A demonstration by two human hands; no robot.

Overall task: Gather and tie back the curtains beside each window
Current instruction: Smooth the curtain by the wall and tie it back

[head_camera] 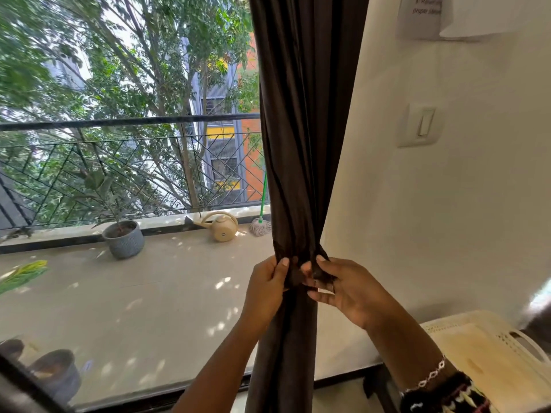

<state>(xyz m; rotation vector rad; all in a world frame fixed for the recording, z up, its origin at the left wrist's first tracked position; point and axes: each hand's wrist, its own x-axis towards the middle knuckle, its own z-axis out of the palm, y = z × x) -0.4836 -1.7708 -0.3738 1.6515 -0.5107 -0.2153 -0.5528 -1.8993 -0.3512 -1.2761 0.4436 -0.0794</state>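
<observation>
A dark brown curtain (pixel 301 129) hangs at the right edge of a large window (pixel 128 174), bunched into a narrow column. At waist height the fabric narrows into a tight gather (pixel 298 263). My left hand (pixel 268 290) grips the gather from the left, thumb on the front of the fabric. My right hand (pixel 343 290) pinches a dark fold or tie of the same fabric on the right side of the gather. Whether it is a separate tie-back is unclear. Below my hands the curtain falls straight down to the floor.
A cream wall (pixel 447 219) with a light switch (pixel 420 125) stands right of the curtain. A pale plastic stool (pixel 489 359) sits at the lower right. Outside are a balcony railing (pixel 128 120), a grey plant pot (pixel 125 238), a beige watering can (pixel 222 226) and a mop (pixel 261 226).
</observation>
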